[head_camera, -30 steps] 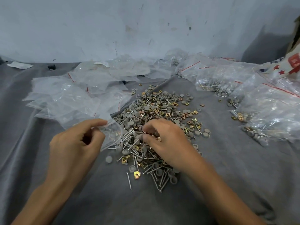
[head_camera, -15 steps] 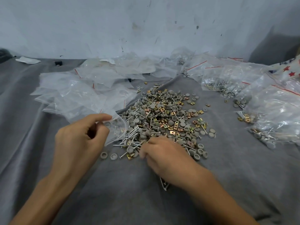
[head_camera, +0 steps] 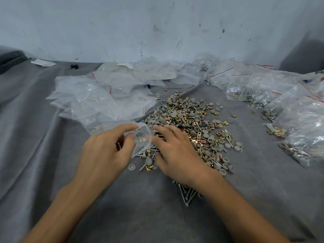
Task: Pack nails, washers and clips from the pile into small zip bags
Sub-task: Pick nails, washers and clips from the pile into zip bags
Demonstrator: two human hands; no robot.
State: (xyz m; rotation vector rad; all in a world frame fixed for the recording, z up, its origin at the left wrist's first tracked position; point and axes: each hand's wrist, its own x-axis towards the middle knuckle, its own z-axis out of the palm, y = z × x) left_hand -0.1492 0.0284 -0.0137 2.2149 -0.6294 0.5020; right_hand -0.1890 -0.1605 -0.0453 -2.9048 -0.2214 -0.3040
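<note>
Pinching zip bag (head_camera: 145,135) mouth: left hand (head_camera: 105,155), fingers curled; right hand (head_camera: 177,155) fingers spread, resting on pile (head_camera: 192,120).

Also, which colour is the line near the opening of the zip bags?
Red. The head view shows it best, on the zip bags at far right.

Grey cloth (head_camera: 52,155) (creased), scuffed wall (head_camera: 122,23), paper scrap (head_camera: 43,62)

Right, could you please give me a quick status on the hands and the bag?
Left hand pinches zip bag mouth open. Right hand spread on pile beside it. Nothing blocking.
</note>
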